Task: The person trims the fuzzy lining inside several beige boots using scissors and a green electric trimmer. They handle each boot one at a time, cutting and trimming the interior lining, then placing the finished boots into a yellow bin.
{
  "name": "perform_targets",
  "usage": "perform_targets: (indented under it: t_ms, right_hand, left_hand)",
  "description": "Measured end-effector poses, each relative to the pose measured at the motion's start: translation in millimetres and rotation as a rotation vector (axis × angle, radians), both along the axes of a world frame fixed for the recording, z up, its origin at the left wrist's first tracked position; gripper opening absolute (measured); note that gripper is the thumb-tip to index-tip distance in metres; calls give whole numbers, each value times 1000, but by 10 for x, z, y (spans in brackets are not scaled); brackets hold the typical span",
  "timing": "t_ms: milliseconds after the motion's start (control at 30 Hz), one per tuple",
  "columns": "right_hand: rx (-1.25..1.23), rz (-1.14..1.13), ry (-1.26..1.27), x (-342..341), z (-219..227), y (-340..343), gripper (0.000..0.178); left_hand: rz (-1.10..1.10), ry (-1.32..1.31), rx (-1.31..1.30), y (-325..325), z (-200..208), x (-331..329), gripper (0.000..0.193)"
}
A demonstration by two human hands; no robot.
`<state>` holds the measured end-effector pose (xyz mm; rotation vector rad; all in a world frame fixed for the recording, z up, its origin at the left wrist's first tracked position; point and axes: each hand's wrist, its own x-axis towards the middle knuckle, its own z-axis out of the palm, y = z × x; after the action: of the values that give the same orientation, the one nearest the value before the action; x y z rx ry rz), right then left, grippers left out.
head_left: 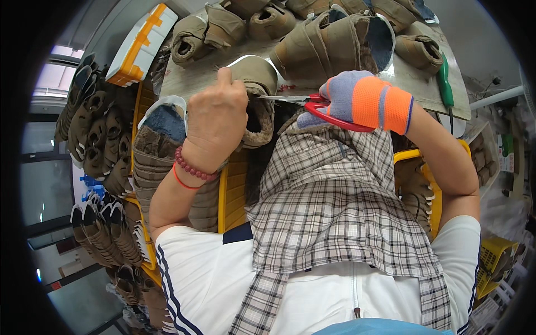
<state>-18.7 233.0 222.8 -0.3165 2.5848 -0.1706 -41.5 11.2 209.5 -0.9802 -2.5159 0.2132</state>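
My bare left hand (216, 120), with a red bead bracelet at the wrist, is closed on the near left side of a tan shoe upper (254, 71) with brown fuzzy lining. Its fingertips are hidden from me. My right hand (354, 100), in a grey and orange work glove, grips red-handled scissors (338, 120). The scissor blades point left and their tips meet the fuzzy rim of the upper's opening. Whether the blades are apart I cannot make out.
More tan uppers (318, 47) lie along the far side of the worktable (192, 75). A green corded tool (444, 84) rests at its right edge. A white foam box (137, 47) with orange tape stands far left. Stacked uppers (184, 178) sit beside my left arm, near a yellow rack (231, 192).
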Motion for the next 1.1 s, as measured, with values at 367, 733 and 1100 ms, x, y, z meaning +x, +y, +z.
perform_targets:
  t_ms: [367, 733, 1100]
  right_hand:
    - [-215, -30, 61, 97, -218, 351, 52]
    - [-1123, -378, -184, 676, -524, 689, 35]
    - [-1138, -689, -78, 717, -1171, 697, 30]
  left_hand:
    - [42, -43, 93, -267, 66, -38, 4]
    - [210, -1445, 1295, -1426, -303, 100, 25]
    - [634, -2280, 1477, -976, -2273, 53, 14]
